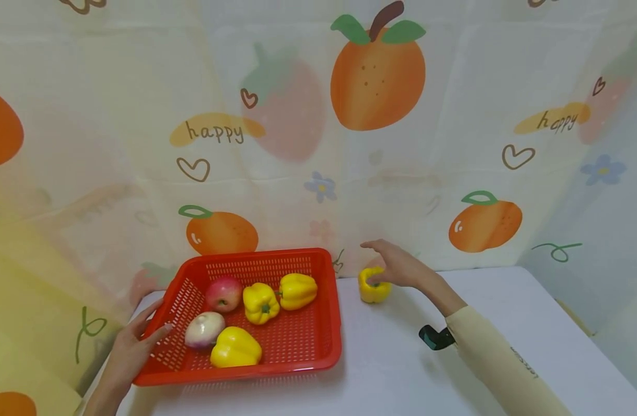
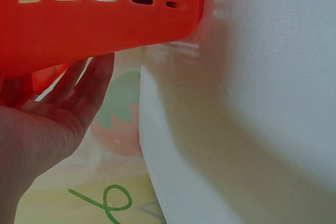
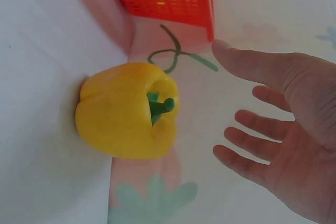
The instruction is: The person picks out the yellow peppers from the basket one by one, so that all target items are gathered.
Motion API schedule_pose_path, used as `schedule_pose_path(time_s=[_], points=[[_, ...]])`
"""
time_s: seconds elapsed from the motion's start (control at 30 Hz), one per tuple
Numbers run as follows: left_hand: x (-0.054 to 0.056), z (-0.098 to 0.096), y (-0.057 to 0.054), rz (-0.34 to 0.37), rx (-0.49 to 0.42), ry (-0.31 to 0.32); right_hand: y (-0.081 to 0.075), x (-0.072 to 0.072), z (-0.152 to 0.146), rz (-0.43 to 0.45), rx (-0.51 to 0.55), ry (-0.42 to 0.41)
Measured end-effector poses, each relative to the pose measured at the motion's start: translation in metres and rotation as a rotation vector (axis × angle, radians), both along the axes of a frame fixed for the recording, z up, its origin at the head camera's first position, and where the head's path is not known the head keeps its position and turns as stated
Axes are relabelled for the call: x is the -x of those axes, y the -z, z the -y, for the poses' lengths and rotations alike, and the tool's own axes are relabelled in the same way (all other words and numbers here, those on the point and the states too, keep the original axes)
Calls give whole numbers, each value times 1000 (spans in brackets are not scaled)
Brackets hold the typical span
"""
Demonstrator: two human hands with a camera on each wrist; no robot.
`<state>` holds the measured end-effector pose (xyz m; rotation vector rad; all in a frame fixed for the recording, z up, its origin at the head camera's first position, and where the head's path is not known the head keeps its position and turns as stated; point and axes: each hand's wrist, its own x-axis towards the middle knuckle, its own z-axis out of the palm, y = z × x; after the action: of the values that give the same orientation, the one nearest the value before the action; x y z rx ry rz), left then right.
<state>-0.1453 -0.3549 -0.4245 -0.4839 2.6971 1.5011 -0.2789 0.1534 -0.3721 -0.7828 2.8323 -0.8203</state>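
A red plastic basket (image 1: 328,323) stands at the table's left half, with my left hand (image 1: 128,349) gripping its left rim. In the left wrist view, the fingers (image 2: 97,82) of that hand lie along the basket's outer wall. A yellow bell pepper (image 3: 123,111) with a green stem sits upright on the table, right of the basket. My right hand (image 1: 398,266) hovers just above this pepper, thumb and fingers spread apart. In the right wrist view, a gap shows between the hand (image 3: 294,124) and the stem.
Inside the basket lie a red apple (image 1: 224,293), a white-and-purple onion (image 1: 205,330) and three yellow bell peppers (image 1: 237,348). A white table (image 1: 380,370) bears everything. Behind it hangs a fruit-printed cloth (image 1: 297,190). A dark device (image 1: 435,338) sits at the right sleeve.
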Motion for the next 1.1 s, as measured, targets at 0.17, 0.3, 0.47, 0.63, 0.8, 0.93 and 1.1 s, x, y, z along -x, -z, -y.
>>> schedule_pose_path(time_s=[0.17, 0.3, 0.47, 0.63, 0.8, 0.93, 1.1], points=[[0, 0, 1, -7, -10, 3, -1, 0, 4, -4, -4, -8], [0, 0, 1, -11, -10, 6, -1, 0, 8, -15, 2, -29], [0, 0, 1, -14, -14, 4, -6, 0, 20, -26, 1, -39], [0, 1, 2, -12, -17, 3, -7, 0, 38, 5, 29, -55], [1, 1, 2, -12, -19, 2, -5, -1, 59, 18, 89, -121], [1, 1, 2, -12, -22, 3, -5, 0, 80, 11, 71, -168], [0, 1, 2, -14, -24, 3, -4, 4, 107, -10, 3, -215]])
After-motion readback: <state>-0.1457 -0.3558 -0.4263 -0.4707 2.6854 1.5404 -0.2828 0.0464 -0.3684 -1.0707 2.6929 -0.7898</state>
